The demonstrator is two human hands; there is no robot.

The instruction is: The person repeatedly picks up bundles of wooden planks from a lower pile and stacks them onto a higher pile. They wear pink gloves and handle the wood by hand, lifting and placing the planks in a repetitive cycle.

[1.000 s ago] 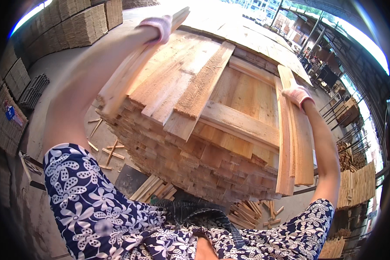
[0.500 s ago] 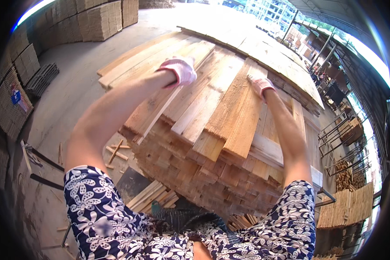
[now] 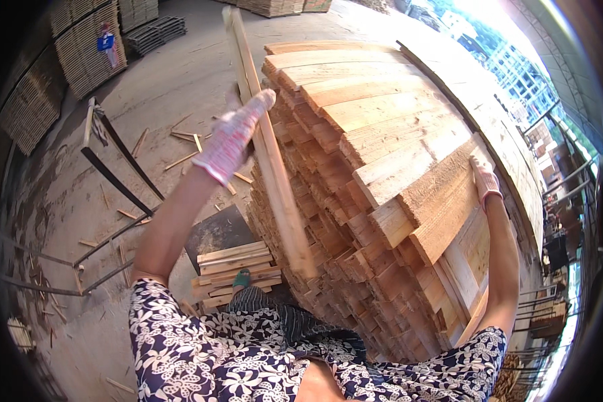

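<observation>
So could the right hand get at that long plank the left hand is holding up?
Probably yes. The right hand rests on the board stack, apart from the long plank gripped by the left hand. Only open air above the stack lies between, though it means reaching across.

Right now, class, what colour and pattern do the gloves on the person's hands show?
White knit with a pink-red pattern, clearest on the left hand in the head view; the right hand matches.

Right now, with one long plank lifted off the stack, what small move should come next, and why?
Probably swing the long pale wooden plank further left, away from the tall stack of rough wooden boards. The gloved left hand holds it alone near its middle, and its near end hangs close to the stack's edge. The gloved right hand rests on a top board, steadying.
</observation>
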